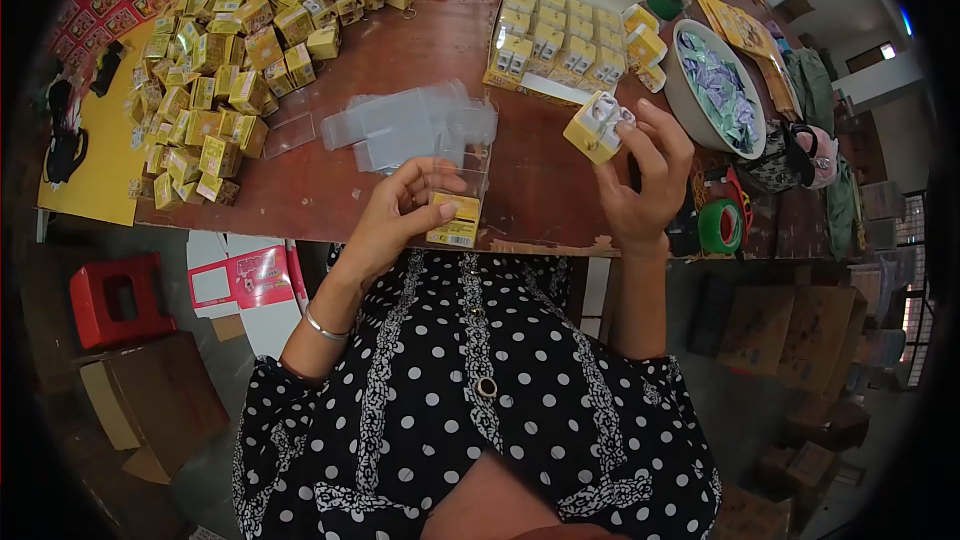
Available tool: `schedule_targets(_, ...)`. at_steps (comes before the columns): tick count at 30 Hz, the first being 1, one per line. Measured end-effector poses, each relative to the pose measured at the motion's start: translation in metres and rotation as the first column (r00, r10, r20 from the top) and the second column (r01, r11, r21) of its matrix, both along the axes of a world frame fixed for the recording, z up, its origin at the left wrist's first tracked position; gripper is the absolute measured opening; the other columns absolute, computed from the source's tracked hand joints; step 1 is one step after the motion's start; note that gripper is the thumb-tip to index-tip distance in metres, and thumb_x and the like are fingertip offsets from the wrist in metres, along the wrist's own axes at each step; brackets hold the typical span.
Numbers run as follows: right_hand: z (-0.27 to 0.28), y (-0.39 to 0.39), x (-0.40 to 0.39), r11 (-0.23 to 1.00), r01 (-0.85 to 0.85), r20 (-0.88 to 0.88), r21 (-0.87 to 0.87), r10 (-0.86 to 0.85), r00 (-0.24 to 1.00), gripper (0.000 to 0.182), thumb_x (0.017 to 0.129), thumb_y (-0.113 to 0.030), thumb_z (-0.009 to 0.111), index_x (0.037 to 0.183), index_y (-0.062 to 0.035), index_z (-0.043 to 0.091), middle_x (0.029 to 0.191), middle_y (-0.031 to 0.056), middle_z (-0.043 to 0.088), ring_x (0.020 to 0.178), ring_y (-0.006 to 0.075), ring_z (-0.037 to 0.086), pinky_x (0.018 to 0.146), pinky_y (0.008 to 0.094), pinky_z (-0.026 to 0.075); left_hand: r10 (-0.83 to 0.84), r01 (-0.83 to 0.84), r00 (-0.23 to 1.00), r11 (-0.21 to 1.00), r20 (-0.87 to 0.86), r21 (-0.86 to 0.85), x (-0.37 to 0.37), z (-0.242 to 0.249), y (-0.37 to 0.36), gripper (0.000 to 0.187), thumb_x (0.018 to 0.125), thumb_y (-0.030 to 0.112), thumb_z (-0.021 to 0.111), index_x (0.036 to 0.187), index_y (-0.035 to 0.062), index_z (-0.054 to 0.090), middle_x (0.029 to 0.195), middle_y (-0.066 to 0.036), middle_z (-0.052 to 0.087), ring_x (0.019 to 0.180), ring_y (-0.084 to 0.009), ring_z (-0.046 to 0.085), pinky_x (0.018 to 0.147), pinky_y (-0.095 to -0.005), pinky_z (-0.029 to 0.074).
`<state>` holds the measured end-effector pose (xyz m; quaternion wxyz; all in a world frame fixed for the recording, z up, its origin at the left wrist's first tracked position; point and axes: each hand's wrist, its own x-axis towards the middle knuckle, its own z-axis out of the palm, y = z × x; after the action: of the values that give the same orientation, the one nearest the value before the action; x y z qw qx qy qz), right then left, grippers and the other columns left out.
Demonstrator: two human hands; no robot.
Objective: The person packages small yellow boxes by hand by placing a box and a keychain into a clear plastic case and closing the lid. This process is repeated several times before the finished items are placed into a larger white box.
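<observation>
My left hand (390, 215) is closed round a small clear plastic box with a yellow printed card (455, 225) showing at its lower end. It is held at the table's near edge. In my right hand (652, 180), between thumb and fingers, is a small yellow cube-shaped toy (596, 128) with white and silvery parts on its top. Flattened clear plastic boxes (400, 130) lie in a loose stack just beyond my left hand. Past the held toy stands an open display carton (540, 85) filled with rows of similar yellow toys.
A heap of packed yellow boxes (225, 75) spreads over the table's left side. To the right are a white basin (690, 105) of green and purple sachets (718, 88) and a green tape roll (720, 227). A red stool (120, 300) stands on the floor, left.
</observation>
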<state>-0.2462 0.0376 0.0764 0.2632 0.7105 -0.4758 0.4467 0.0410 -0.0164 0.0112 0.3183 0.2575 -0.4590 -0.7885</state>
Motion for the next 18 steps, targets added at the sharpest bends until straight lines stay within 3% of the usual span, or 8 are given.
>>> schedule_targets(3, -0.001, -0.004, -0.001, 0.992, 0.092, -0.099, 0.083, -0.084, 0.991, 0.054, 0.068, 0.007, 0.08, 0.117, -0.0076, 0.065, 0.124, 0.0126, 0.063, 0.11, 0.0326, 0.062, 0.089, 0.0405, 0.055, -0.01, 0.01, 1.0, 1.0, 0.011, -0.005, 0.0, 0.001, 0.001, 0.044, 0.093, 0.006, 0.07, 0.133, 0.0005, 0.052, 0.122, -0.01, 0.064, 0.106, -0.0139, 0.064, 0.093, -0.0279, 0.054)
schedule_targets(7, -0.009, 0.0, 0.002, 0.993, 0.05, -0.063, 0.11, -0.043, 0.997, 0.055, 0.066, 0.005, 0.082, 0.117, -0.0073, 0.065, 0.12, 0.0116, 0.065, 0.108, 0.0321, 0.064, 0.09, 0.0403, 0.055, -0.024, 0.024, 1.0, 1.0, 0.017, -0.018, 0.002, 0.0, 0.0, 0.047, 0.09, 0.004, 0.071, 0.134, 0.0019, 0.052, 0.123, -0.01, 0.065, 0.11, -0.0179, 0.066, 0.096, -0.0312, 0.055)
schedule_targets(9, -0.007, 0.003, 0.01, 0.984, -0.018, 0.106, 0.177, -0.001, 0.994, 0.053, 0.067, 0.003, 0.085, 0.116, -0.0061, 0.066, 0.116, 0.0119, 0.067, 0.106, 0.0318, 0.065, 0.091, 0.04, 0.054, -0.019, 0.02, 1.0, 1.0, 0.015, -0.018, 0.002, 0.0, 0.0, 0.047, 0.09, 0.004, 0.071, 0.134, 0.0017, 0.052, 0.123, -0.01, 0.065, 0.11, -0.0177, 0.066, 0.096, -0.0313, 0.055)
schedule_targets(10, -0.009, 0.004, 0.011, 0.984, -0.017, 0.106, 0.178, -0.002, 0.994, 0.053, 0.067, 0.003, 0.085, 0.116, -0.0061, 0.066, 0.116, 0.0119, 0.067, 0.106, 0.0318, 0.065, 0.091, 0.04, 0.054, -0.016, 0.016, 1.0, 1.0, 0.006, -0.021, 0.001, 0.0, 0.0, 0.047, 0.09, 0.003, 0.07, 0.134, 0.0015, 0.052, 0.123, -0.01, 0.065, 0.11, -0.0176, 0.066, 0.096, -0.0313, 0.055)
schedule_targets(12, -0.018, 0.005, 0.013, 0.951, -0.141, 0.318, 0.276, 0.048, 0.947, 0.053, 0.07, 0.001, 0.086, 0.118, -0.0043, 0.066, 0.116, 0.0123, 0.068, 0.106, 0.0301, 0.066, 0.092, 0.0387, 0.054, -0.006, 0.007, 1.0, 0.999, 0.029, -0.045, -0.001, 0.003, 0.002, 0.047, 0.09, 0.003, 0.07, 0.134, 0.0014, 0.052, 0.124, -0.01, 0.065, 0.111, -0.0174, 0.066, 0.096, -0.0312, 0.055)
schedule_targets(13, -0.021, 0.005, 0.016, 0.95, -0.142, 0.32, 0.277, 0.048, 0.946, 0.053, 0.07, 0.001, 0.086, 0.118, -0.0043, 0.066, 0.116, 0.0123, 0.068, 0.106, 0.0301, 0.066, 0.092, 0.0387, 0.054, 0.008, -0.005, 0.999, 0.998, 0.053, -0.07, -0.001, 0.005, 0.003, 0.048, 0.09, 0.003, 0.07, 0.134, 0.0013, 0.052, 0.124, -0.01, 0.065, 0.111, -0.0172, 0.066, 0.096, -0.0312, 0.055)
schedule_targets(15, -0.025, 0.006, 0.023, 0.907, -0.273, 0.512, 0.321, 0.076, 0.855, 0.051, 0.074, 0.001, 0.085, 0.121, -0.0031, 0.066, 0.116, 0.0119, 0.068, 0.105, 0.026, 0.068, 0.087, 0.0343, 0.058, 0.025, -0.016, 0.996, 0.995, 0.083, -0.103, -0.003, 0.005, 0.004, 0.048, 0.09, 0.003, 0.071, 0.134, 0.0013, 0.052, 0.125, -0.01, 0.065, 0.111, -0.017, 0.065, 0.097, -0.0308, 0.055)
schedule_targets(18, -0.027, 0.008, 0.026, 0.853, -0.385, 0.558, 0.353, 0.138, 0.818, 0.05, 0.077, 0.003, 0.081, 0.124, -0.0026, 0.066, 0.115, 0.0109, 0.068, 0.102, 0.0205, 0.069, 0.079, 0.0286, 0.061, 0.043, -0.027, 0.993, 0.99, 0.112, -0.141, -0.003, 0.007, 0.004, 0.048, 0.09, 0.004, 0.071, 0.134, 0.0012, 0.051, 0.125, -0.009, 0.065, 0.111, -0.0167, 0.065, 0.097, -0.0302, 0.054)
